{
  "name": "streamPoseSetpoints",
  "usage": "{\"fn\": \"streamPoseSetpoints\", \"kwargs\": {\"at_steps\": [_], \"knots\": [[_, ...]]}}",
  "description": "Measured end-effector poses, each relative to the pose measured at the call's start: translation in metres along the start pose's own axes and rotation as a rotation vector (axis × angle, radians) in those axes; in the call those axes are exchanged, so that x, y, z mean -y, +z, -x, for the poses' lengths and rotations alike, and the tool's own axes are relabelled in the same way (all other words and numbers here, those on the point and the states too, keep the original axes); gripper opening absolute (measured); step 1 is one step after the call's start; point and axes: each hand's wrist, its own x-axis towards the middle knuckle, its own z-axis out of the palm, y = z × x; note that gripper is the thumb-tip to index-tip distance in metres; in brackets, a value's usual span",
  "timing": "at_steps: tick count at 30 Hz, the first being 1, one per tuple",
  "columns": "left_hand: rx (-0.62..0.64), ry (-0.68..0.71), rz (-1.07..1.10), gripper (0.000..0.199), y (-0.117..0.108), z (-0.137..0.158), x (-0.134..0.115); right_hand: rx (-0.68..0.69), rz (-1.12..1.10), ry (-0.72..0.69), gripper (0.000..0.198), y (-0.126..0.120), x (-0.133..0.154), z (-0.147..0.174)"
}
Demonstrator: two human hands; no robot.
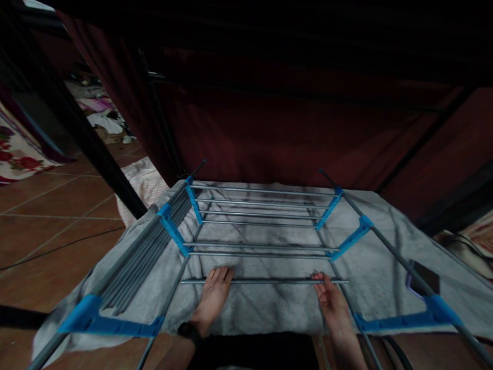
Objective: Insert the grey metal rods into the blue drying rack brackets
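A grey metal rod [269, 281] lies crosswise in front of me. Near its left end my left hand [216, 290] is closed over it from above, a dark watch on the wrist. Close to the right end my right hand [330, 298] has its fingertips curled at the rod, palm turned partly inward. Around both hands stands a rack frame of grey tubes with blue plastic brackets [348, 241]. Several crossbars [262, 255] span the brackets farther out. Along the frame's left side lies a bundle of loose rods [144, 259].
A grey blanket [269, 308] lies under the frame. On the right, a phone [422, 279] rests on it beside a side tube. Dark red fabric [269, 133] hangs behind. To the left are a dark post [88, 139], a tiled floor [57, 226] and a thin cable.
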Motion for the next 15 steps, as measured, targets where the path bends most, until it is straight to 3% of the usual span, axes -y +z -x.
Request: {"fn": "streamPoseSetpoints", "kwargs": {"at_steps": [6,15], "knots": [[-0.012,0.008,-0.027,0.045,-0.004,-0.005,0.001,0.008,-0.029,-0.012,0.025,0.006,0.002,0.006],[-0.123,0.071,-0.119,0.045,0.011,-0.007,0.012,-0.022,-0.103,0.016,0.024,0.007,0.000,0.007]]}}
